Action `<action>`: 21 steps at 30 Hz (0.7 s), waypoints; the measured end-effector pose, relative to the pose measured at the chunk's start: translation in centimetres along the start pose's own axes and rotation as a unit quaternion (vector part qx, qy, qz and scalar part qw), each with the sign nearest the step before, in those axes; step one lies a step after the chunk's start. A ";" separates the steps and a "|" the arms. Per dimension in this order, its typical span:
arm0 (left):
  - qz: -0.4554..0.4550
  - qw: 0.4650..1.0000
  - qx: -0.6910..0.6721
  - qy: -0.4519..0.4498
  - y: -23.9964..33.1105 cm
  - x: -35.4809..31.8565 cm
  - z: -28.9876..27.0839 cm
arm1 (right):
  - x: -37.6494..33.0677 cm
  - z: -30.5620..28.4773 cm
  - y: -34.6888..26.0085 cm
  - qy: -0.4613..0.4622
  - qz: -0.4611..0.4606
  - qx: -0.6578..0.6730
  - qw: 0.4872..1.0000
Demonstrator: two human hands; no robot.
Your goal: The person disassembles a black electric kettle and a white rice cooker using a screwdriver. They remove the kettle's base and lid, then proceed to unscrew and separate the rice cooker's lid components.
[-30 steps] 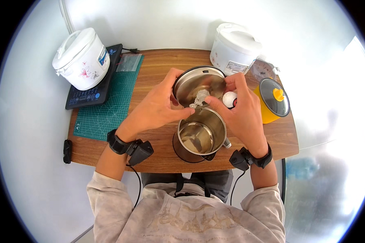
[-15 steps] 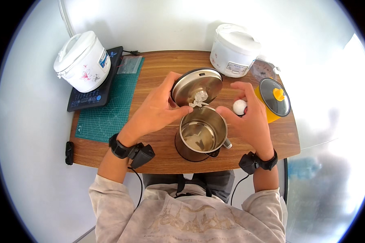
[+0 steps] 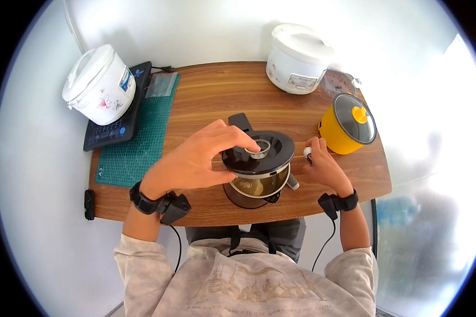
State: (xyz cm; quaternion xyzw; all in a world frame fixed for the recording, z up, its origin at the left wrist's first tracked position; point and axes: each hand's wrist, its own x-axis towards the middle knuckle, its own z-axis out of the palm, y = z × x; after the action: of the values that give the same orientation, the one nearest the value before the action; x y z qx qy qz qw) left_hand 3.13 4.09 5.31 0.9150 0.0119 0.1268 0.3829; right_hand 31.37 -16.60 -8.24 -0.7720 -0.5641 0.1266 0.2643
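Now my left hand pinches the black lid flat over the steel kettle, keeping it level on the rim. Right of the kettle, my right hand curls around one small white knob. Behind the kettle: two white rice cookers, one yellow cooker.

head: worn fisheye | faces straight down | close over table
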 end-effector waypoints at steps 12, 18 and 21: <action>-0.039 0.996 -0.006 -0.083 -0.4 0.1 0.5 | 1.3 2.7 1.1 0.006 -0.050 0.021 0.999; 0.006 0.997 -0.019 -0.078 -1.2 -0.5 0.6 | 1.1 2.5 0.4 0.008 -0.033 0.047 0.998; 0.020 0.998 -0.015 -0.059 -1.2 -0.6 0.8 | 0.9 2.3 0.3 0.005 -0.027 0.047 0.999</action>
State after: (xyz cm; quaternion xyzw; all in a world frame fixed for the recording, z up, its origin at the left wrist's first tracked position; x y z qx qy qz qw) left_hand 2.85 4.35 3.78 0.9151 -0.0311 0.0800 0.3941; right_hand 30.80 -15.22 -10.25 -0.7441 -0.5767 0.1415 0.3062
